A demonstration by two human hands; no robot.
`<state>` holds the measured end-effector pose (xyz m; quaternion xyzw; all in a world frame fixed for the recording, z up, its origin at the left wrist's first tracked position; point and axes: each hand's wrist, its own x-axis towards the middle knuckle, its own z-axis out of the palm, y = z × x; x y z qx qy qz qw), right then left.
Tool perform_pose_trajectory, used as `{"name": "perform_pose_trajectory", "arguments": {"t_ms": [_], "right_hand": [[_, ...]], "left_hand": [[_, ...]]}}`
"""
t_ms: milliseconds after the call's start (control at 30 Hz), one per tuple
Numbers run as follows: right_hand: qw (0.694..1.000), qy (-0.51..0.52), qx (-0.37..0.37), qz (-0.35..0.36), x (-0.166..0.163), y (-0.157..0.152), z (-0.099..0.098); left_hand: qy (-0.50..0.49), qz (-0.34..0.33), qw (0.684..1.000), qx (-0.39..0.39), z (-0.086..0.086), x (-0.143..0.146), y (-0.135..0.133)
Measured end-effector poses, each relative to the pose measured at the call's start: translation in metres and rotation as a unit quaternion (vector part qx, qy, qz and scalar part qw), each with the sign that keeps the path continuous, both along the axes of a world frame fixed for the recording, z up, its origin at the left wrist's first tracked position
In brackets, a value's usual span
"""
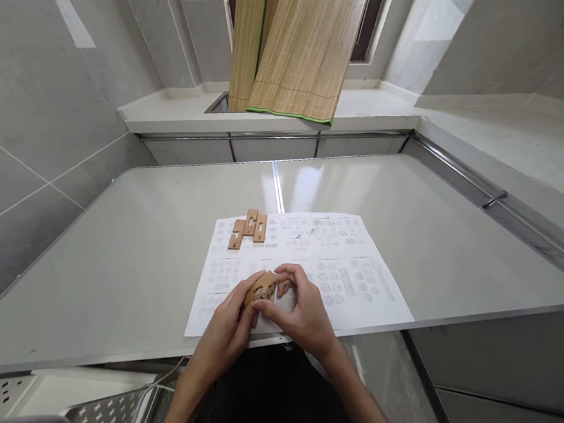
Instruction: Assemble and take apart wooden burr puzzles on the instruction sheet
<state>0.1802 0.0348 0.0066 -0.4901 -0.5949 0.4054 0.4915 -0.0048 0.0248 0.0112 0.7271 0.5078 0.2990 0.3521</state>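
Both of my hands meet over the near edge of a printed instruction sheet. Between them is a small cluster of joined wooden puzzle pieces. My left hand grips it from the left with fingers curled. My right hand pinches it from the right and above. Three loose flat wooden notched pieces lie side by side on the sheet's far left corner, well beyond my hands.
The sheet lies on a pale grey table with a seam down its middle. A metal rail runs along the far and right edges. A bamboo blind hangs behind. Perforated metal trays sit below the near left edge.
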Motion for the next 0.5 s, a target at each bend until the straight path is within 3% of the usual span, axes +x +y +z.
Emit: {"name": "perform_pose_trajectory", "arguments": {"t_ms": [167, 367, 500], "right_hand": [[1.0, -0.004, -0.001, -0.003, 0.0001, -0.0007, 0.0022], [0.999, 0.031, -0.03, 0.012, 0.0002, -0.0021, 0.0043], [0.998, 0.037, -0.042, 0.024, 0.0004, -0.0015, 0.0036]], "left_hand": [[-0.018, -0.01, 0.999, -0.034, 0.0058, -0.0002, -0.0005], [-0.032, -0.055, 0.998, 0.005, 0.0107, 0.0028, 0.0002], [-0.031, -0.037, 0.999, 0.003, 0.0102, 0.0032, 0.0004]]}}
